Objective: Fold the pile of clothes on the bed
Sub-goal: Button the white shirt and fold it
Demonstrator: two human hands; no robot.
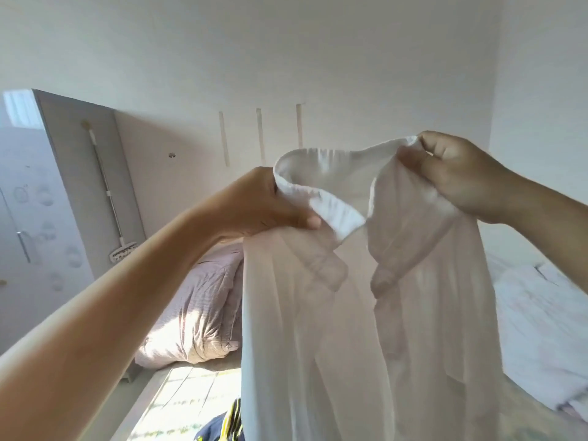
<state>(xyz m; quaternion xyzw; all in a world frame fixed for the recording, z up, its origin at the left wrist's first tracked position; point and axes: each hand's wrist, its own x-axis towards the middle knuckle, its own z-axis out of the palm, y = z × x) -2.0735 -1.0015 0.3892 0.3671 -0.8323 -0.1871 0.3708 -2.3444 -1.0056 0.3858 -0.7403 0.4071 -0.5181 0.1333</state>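
Observation:
A thin white garment (366, 313) with an elastic waistband hangs in the air in front of me, its legs dropping below the frame. My left hand (264, 205) grips the left side of the waistband with curled fingers. On the right end of the band, my right hand (455, 176) pinches the fabric. The band is stretched open between both hands. Below the garment, a dark blue and yellow piece of clothing (222, 424) lies on the bed (191, 393), partly hidden.
A folded lilac duvet (197, 313) sits at the bed's far end. A heap of white clothes (541, 329) lies on the right. A grey wardrobe (31, 202) stands on the left, with a mop (108, 192) leaning on the wall beside it.

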